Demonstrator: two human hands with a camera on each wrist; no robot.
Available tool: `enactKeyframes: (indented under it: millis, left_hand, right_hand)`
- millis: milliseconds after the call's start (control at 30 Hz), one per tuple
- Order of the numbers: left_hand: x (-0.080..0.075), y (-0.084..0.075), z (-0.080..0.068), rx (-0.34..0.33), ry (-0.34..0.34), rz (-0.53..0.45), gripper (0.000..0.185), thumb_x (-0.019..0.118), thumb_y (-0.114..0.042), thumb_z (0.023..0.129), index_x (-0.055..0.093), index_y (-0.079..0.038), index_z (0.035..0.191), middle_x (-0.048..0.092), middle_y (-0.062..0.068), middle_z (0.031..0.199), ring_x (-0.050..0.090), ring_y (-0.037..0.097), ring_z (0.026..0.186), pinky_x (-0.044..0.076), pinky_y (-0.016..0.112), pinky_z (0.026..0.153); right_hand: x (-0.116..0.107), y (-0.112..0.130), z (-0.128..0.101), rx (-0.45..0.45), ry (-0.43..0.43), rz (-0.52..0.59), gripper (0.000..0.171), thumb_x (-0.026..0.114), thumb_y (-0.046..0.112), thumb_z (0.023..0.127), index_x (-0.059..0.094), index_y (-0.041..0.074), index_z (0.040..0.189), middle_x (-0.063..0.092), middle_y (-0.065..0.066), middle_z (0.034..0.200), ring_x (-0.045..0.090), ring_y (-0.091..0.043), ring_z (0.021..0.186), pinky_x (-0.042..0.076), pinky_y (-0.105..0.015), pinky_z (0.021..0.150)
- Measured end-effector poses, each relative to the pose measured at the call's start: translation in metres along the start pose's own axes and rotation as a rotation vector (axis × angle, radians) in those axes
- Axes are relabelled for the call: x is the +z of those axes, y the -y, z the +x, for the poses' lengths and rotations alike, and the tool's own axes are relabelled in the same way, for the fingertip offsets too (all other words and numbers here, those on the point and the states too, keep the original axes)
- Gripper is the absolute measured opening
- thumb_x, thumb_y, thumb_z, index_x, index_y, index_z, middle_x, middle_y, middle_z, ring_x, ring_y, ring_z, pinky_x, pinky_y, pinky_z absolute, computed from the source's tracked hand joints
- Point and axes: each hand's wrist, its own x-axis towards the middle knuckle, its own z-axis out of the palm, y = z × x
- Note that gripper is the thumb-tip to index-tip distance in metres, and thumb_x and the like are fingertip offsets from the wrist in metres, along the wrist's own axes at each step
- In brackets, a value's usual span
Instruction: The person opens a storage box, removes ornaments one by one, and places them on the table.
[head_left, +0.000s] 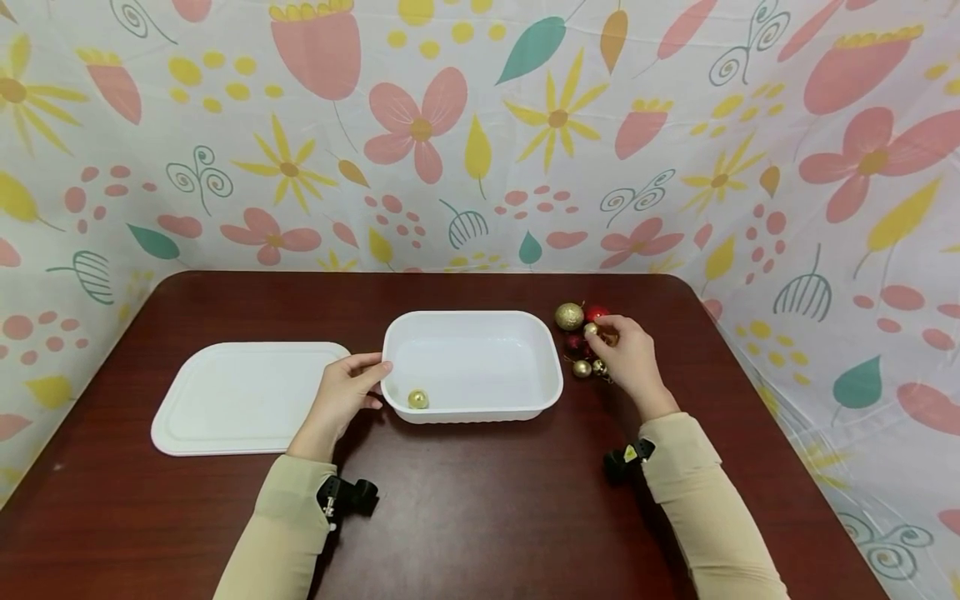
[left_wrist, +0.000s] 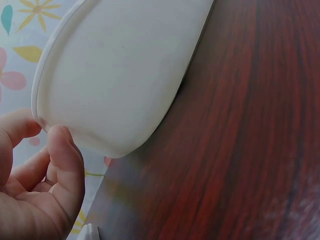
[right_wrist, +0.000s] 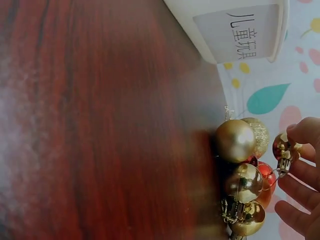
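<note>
A white plastic tub stands mid-table with one small gold bauble inside its near-left corner. My left hand holds the tub's left rim, thumb on top and fingers curled against the wall. To the tub's right lies a cluster of gold and red baubles. My right hand rests over that cluster and pinches a small gold bauble by its cap; other baubles lie just beside the fingers.
The tub's flat white lid lies left of the tub on the dark red table. Flowered cloth walls close in the table at the back and both sides. A white label with printing is on the tub's wall.
</note>
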Motion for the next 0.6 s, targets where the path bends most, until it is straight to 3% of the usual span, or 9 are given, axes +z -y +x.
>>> enactKeyframes:
  millis: [367, 600]
  left_hand:
    - [-0.0002, 0.0029, 0.0016, -0.001, 0.003, -0.005, 0.043, 0.063, -0.016, 0.091, 0.053, 0.005, 0.127, 0.058, -0.003, 0.083, 0.055, 0.006, 0.063, 0.051, 0.017, 0.049]
    - [-0.0005, 0.0034, 0.0023, 0.0, 0.004, -0.009, 0.043, 0.062, -0.016, 0.091, 0.053, 0.005, 0.127, 0.058, -0.004, 0.082, 0.055, 0.007, 0.063, 0.051, 0.016, 0.048]
  right_hand:
    - [0.005, 0.0023, 0.0058, -0.047, 0.054, -0.184, 0.032, 0.062, 0.021, 0.089, 0.063, 0.0, 0.113, 0.061, -0.023, 0.111, 0.056, -0.039, 0.104, 0.045, -0.055, 0.091]
    - [0.0092, 0.0006, 0.008, -0.082, 0.048, -0.262, 0.029, 0.063, 0.018, 0.087, 0.064, 0.0, 0.109, 0.064, -0.024, 0.104, 0.056, -0.042, 0.102, 0.043, -0.059, 0.087]
